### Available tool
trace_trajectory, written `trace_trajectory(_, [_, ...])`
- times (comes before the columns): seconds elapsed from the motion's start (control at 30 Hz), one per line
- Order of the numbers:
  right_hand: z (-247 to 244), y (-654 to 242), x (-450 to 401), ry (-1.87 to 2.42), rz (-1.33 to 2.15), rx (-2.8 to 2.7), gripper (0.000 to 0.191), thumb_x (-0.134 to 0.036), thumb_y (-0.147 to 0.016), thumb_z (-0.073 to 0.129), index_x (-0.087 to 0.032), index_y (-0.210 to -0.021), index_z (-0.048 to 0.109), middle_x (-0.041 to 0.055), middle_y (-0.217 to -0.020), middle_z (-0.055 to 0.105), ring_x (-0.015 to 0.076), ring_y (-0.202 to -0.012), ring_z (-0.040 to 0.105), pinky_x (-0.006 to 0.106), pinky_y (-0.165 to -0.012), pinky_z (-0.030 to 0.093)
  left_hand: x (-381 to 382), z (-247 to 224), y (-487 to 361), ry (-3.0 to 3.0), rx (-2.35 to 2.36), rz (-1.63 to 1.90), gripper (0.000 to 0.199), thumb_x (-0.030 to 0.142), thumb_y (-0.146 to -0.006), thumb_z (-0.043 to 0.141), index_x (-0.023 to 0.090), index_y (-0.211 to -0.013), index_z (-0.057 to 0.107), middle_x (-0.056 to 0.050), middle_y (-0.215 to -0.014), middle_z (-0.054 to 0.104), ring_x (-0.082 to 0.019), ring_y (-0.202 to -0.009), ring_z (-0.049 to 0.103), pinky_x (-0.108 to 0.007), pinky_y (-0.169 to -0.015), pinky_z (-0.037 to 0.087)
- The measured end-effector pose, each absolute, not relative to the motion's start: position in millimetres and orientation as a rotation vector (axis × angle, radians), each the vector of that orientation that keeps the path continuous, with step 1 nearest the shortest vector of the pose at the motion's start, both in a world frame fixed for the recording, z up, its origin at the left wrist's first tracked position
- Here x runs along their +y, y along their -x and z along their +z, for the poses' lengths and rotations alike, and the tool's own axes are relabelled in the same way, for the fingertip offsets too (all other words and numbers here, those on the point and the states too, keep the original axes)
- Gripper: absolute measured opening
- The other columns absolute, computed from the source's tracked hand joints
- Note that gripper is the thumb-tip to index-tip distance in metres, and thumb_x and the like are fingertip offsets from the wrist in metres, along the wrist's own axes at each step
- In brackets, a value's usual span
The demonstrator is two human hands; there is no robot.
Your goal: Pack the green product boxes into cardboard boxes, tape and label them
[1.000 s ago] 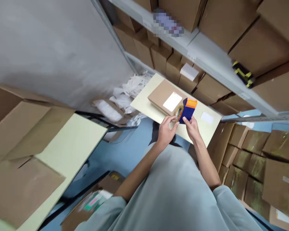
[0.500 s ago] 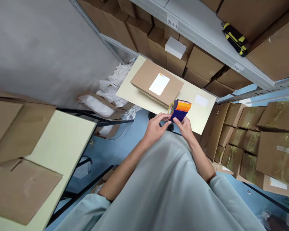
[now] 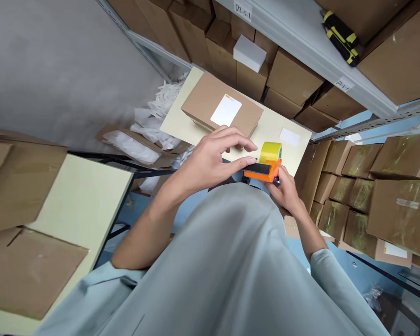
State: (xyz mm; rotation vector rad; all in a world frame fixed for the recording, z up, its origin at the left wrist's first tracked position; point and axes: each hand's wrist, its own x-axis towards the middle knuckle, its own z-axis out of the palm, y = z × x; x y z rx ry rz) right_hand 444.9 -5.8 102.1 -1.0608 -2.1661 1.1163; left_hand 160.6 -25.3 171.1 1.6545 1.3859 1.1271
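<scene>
The tape dispenser (image 3: 265,169) has rotated since the earlier frame; the right hand's (image 3: 285,189) fingers clasp its right end, the left hand's (image 3: 213,156) spread fingers arch near its left.

The tape (image 3: 269,152) is yellow, the dispenser (image 3: 258,175) orange-and-black.

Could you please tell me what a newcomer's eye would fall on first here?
Probably the orange plastic tape dispenser with its shiny yellow tape roll, held in the person's right hand, with the left hand open beside it. Next would come the brown cardboard box with a white paper label, lying on the cream tabletop beyond the hands. The black-and-yellow tools on the grey metal shelf at the upper right also stand out.
</scene>
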Motion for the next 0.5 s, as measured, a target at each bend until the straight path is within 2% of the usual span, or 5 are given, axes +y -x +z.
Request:
trace_trajectory(0.17, [103, -453, -4, 0.929, 0.950, -2.255, 0.009, -0.031, -0.105, 0.070, -0.028, -0.113, 0.066, 0.0082, -0.111, 0.076, 0.0303, -0.110, 0.070, 0.050, -0.102, 0.060, -35, 170, -168, -1.705, 1.388, 1.170, 0.027, 0.053, -0.104, 0.076, 0.028, -0.096, 0.080, -0.004, -0.094, 0.076, -0.024, -0.097, 0.072, -0.041, -0.096, 0.065])
trace_trajectory(0.33, [104, -452, -3, 0.864, 0.844, -2.311, 0.013, -0.025, -0.103, 0.064, -0.028, -0.116, 0.066, 0.0079, -0.106, 0.075, 0.0309, -0.106, 0.071, 0.053, -0.102, 0.061, -59, 165, -179, -1.889, 1.513, 1.219, 0.028, 0.050, -0.112, 0.064, 0.030, -0.101, 0.080, -0.004, -0.093, 0.076, -0.021, -0.093, 0.073, -0.037, -0.092, 0.065])
trace_trajectory(0.5, [114, -446, -2, 0.726, 0.751, -2.414, 0.027, -0.017, -0.098, 0.063, -0.028, -0.122, 0.066, 0.0058, -0.099, 0.074, 0.0295, -0.095, 0.071, 0.053, -0.102, 0.060, -85, 165, -181, -2.065, 1.580, 1.352, 0.021, 0.040, -0.113, 0.062, 0.035, -0.108, 0.081, -0.001, -0.089, 0.076, -0.019, -0.085, 0.074, -0.033, -0.079, 0.066])
